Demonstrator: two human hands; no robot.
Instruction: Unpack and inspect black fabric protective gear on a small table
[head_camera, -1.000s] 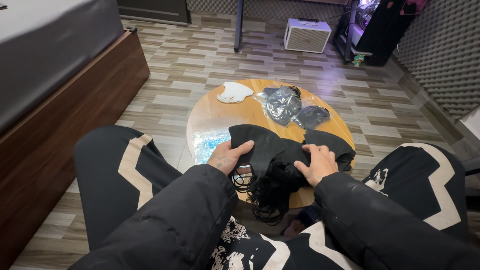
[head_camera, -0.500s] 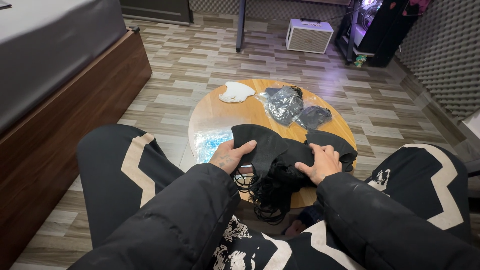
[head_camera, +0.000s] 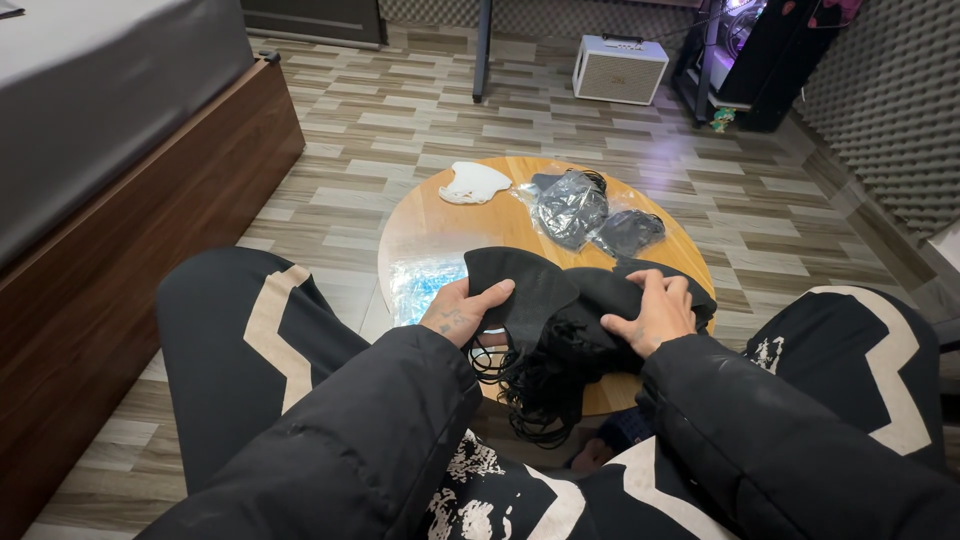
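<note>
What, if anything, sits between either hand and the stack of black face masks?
Nothing visible. The left hand and right hand both grip the stack of black face masks directly, on the round wooden table.

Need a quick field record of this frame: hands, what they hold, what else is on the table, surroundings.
left hand: grips the left end of a stack of black face masks, thumb on top
right hand: presses on the right part of the same stack
mask loops: black ear loops hang over the table's near edge
table: round, wooden, low
on table: white mask, two clear bags of dark masks, clear blue-tinted wrapper
surroundings: wood-pattern floor, bed at left, white speaker beyond the table
</note>
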